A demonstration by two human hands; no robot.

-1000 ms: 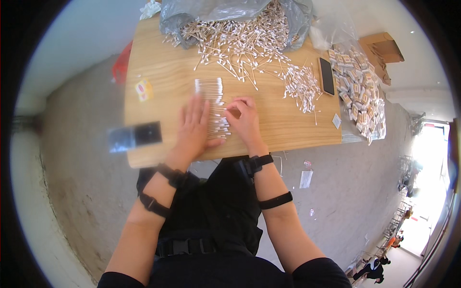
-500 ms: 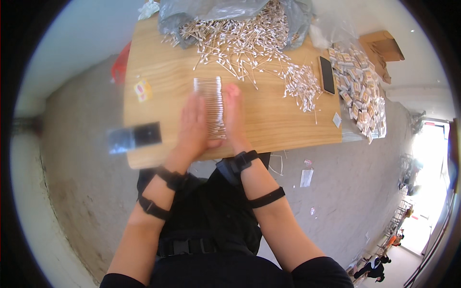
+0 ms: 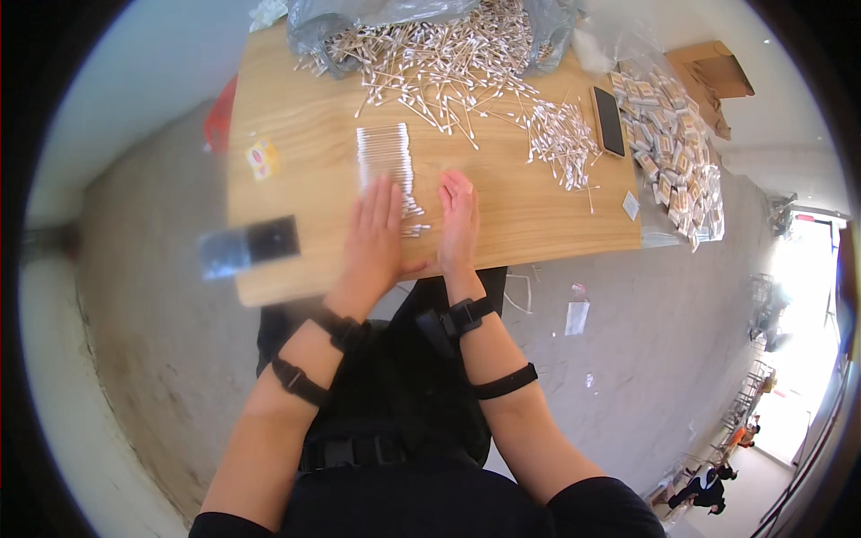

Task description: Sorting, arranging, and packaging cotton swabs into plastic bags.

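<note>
A column of cotton swabs (image 3: 384,152) lies side by side on the table, sticks running left to right and cotton tips lined up along both sides. Over its near left part rests my left hand (image 3: 375,238), flat with fingers stretched out, covering some of the sticks. A few swabs at the near end, beside that palm, sit unevenly. To the right of the column, with a gap between, my right hand (image 3: 458,224) stands on its edge, fingers extended and slightly bent, holding nothing.
A grey plastic bag (image 3: 316,36) spills a big heap of loose swabs (image 3: 448,63) at the back. Right of it are a smaller swab pile (image 3: 560,143), a phone (image 3: 608,121) and many small packs (image 3: 668,152). A dark clear-ended packet (image 3: 260,242) overhangs the left edge.
My right hand has moved away from the column's right side, leaving a gap. My left hand has slid slightly nearer and right, over the near swabs.
</note>
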